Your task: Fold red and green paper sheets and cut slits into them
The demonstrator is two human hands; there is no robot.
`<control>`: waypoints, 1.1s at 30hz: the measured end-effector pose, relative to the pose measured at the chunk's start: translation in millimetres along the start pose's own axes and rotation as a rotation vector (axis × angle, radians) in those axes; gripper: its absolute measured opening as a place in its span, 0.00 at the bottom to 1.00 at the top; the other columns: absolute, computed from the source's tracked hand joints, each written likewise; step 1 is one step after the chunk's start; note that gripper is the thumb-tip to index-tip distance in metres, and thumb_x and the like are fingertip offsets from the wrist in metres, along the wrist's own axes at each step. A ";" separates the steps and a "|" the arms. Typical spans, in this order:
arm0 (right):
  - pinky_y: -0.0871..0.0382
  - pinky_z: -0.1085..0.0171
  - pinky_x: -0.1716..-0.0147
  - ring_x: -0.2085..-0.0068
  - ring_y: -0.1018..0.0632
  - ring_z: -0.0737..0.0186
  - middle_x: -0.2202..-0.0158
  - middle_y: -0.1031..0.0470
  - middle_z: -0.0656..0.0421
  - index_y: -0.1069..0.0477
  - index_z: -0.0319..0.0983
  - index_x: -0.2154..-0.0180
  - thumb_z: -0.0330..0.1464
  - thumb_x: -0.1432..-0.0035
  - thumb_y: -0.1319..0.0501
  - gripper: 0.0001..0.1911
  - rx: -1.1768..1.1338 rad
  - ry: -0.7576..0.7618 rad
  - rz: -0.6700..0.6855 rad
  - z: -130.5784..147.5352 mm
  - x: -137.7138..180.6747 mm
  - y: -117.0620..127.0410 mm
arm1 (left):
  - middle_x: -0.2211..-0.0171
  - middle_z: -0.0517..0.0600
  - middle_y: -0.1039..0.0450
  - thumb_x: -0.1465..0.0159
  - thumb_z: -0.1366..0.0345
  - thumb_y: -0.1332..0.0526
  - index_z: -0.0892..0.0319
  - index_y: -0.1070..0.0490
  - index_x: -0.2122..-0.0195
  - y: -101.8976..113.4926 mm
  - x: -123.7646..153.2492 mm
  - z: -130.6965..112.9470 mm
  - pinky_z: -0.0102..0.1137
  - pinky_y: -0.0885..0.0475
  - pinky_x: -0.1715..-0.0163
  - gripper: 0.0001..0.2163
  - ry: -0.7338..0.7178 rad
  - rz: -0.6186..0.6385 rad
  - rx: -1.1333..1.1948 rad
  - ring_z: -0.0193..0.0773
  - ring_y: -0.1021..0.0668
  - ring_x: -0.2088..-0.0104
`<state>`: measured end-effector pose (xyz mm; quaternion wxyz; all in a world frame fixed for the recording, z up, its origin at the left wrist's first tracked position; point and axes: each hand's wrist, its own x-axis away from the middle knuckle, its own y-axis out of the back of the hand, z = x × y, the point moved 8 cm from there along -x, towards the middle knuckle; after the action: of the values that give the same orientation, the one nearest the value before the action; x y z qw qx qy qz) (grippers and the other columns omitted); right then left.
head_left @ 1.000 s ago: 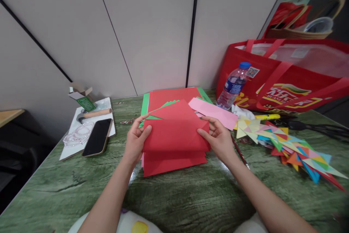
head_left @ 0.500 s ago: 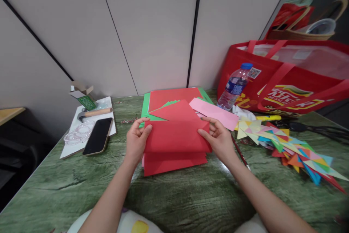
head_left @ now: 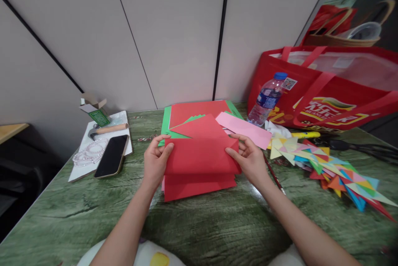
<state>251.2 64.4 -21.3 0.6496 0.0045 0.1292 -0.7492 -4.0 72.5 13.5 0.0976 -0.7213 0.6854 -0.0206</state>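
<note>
My left hand and my right hand grip the two side edges of a folded red paper, held just above the green table. Thumbs lie on top of the sheet and the fingers curl behind it. Under it lies another folded red sheet. Behind them is a stack of red and green paper and a pink strip.
A phone, beads, a hammer and a small box sit on a white board at left. At right are a water bottle, a red bag, folded coloured paper pieces, a pencil and scissors.
</note>
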 end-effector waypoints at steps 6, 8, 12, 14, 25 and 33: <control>0.30 0.56 0.58 0.55 0.26 0.56 0.56 0.27 0.54 0.37 0.44 0.58 0.34 0.56 0.35 0.21 -0.023 0.006 0.001 2.2 0.4 -0.8 | 0.85 0.40 0.31 0.47 0.62 0.37 0.55 0.36 0.61 0.1 -0.3 0.0 0.24 0.32 0.85 0.13 -0.003 -0.011 -0.014 0.33 0.27 0.85; 0.30 0.56 0.58 0.55 0.26 0.56 0.56 0.27 0.55 0.37 0.44 0.58 0.34 0.56 0.35 0.21 -0.017 0.016 -0.001 3.8 0.7 -0.7 | 0.85 0.40 0.31 0.47 0.62 0.37 0.55 0.36 0.61 0.6 -0.1 -0.2 0.24 0.32 0.85 0.13 -0.009 -0.014 -0.021 0.33 0.27 0.85; 0.29 0.55 0.58 0.56 0.26 0.56 0.57 0.26 0.55 0.37 0.44 0.57 0.34 0.55 0.35 0.21 -0.003 0.021 0.000 5.3 1.1 -0.8 | 0.85 0.40 0.30 0.47 0.62 0.37 0.54 0.36 0.61 1.3 0.3 -0.8 0.24 0.33 0.85 0.13 -0.021 -0.018 -0.032 0.33 0.27 0.85; 0.29 0.55 0.59 0.57 0.25 0.56 0.58 0.26 0.55 0.37 0.44 0.57 0.34 0.55 0.35 0.21 -0.004 0.022 -0.001 5.4 1.1 -0.8 | 0.85 0.40 0.31 0.47 0.63 0.37 0.54 0.36 0.59 1.4 0.3 -1.3 0.24 0.33 0.85 0.14 -0.029 -0.018 -0.037 0.33 0.27 0.85; 0.28 0.57 0.60 0.58 0.25 0.57 0.59 0.25 0.57 0.37 0.44 0.58 0.33 0.56 0.35 0.21 -0.021 0.019 0.004 4.4 0.7 -0.7 | 0.86 0.39 0.33 0.47 0.63 0.38 0.53 0.36 0.60 2.9 -0.2 -1.8 0.23 0.35 0.86 0.14 -0.064 -0.026 -0.064 0.32 0.29 0.86; 0.27 0.56 0.61 0.60 0.23 0.57 0.60 0.24 0.57 0.38 0.44 0.56 0.35 0.56 0.35 0.23 -0.020 0.020 -0.012 7.4 1.7 -0.3 | 0.84 0.40 0.30 0.47 0.63 0.38 0.53 0.36 0.62 1.5 -1.4 -0.6 0.24 0.33 0.85 0.11 -0.049 -0.013 -0.032 0.33 0.28 0.85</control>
<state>251.9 61.3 -14.4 0.6440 0.0048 0.1431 -0.7516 -5.7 73.7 14.0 0.1024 -0.7273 0.6786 0.0074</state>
